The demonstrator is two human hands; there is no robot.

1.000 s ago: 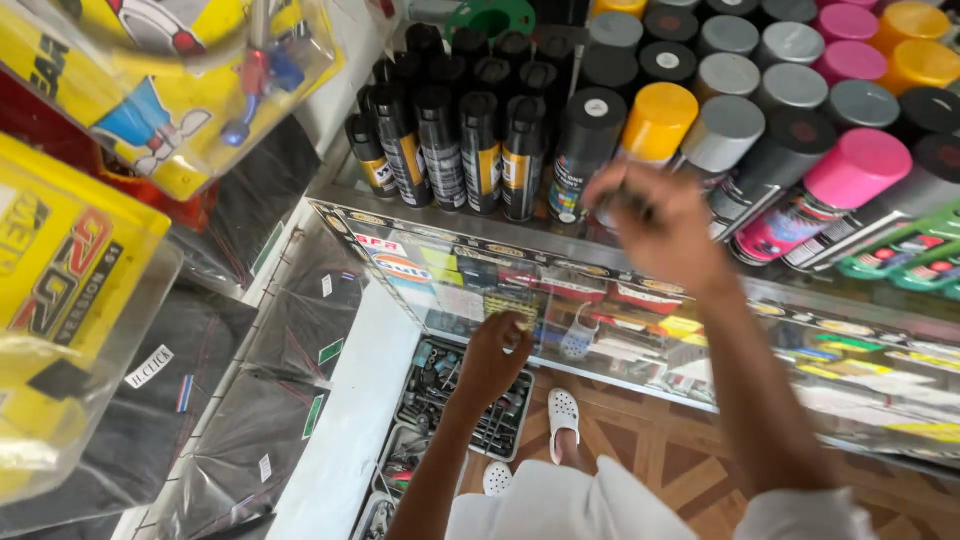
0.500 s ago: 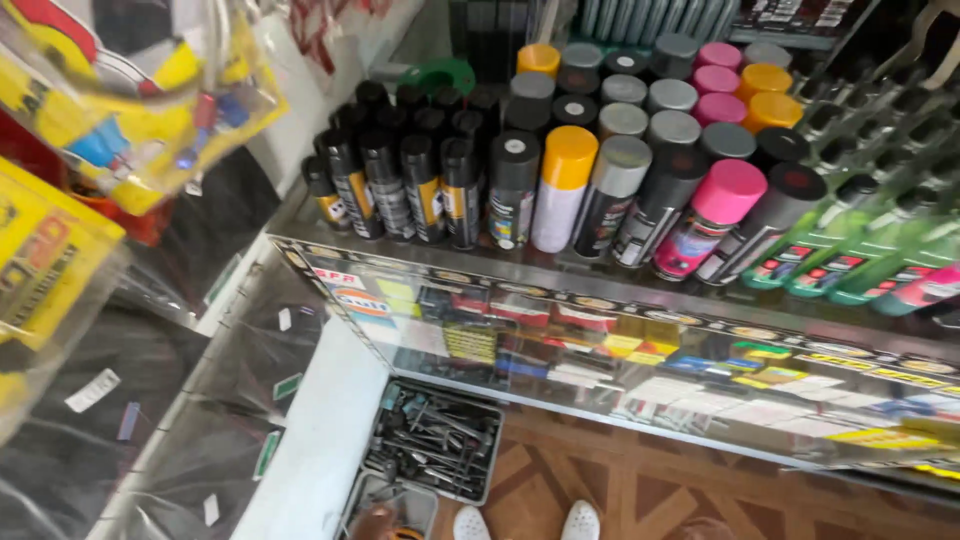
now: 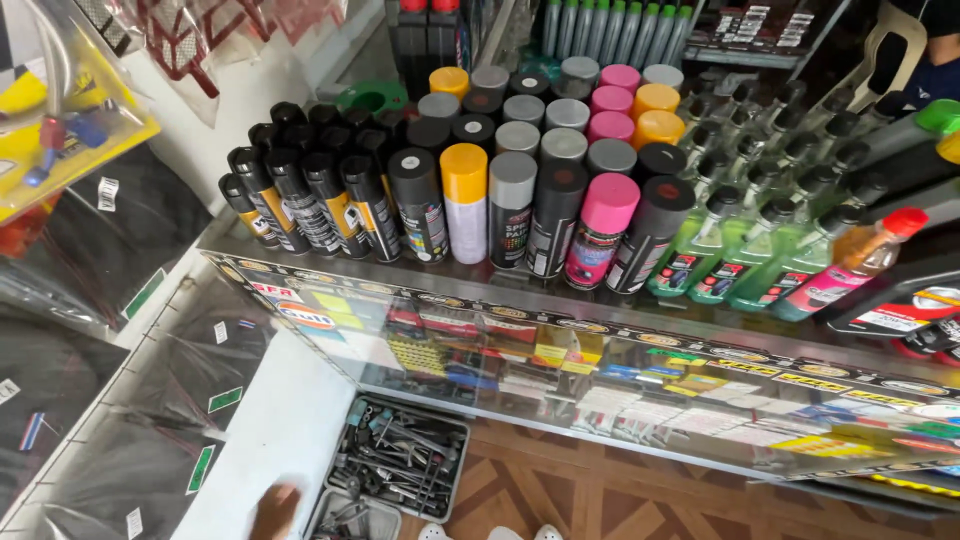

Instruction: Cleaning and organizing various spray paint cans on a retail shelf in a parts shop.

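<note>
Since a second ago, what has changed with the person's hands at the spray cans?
The right hand, which was up at the spray cans, has drawn away and is out of sight. The left hand has dropped low beside the tray of tools, blurred. Nothing is held. Cans, green bottles and glass counter stayed put.

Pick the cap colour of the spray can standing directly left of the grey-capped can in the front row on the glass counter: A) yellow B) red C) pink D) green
A: in the front row on the glass counter, the can with the yellow cap stands directly left of the grey-capped can; the pink-capped can stands further to the right.
</note>
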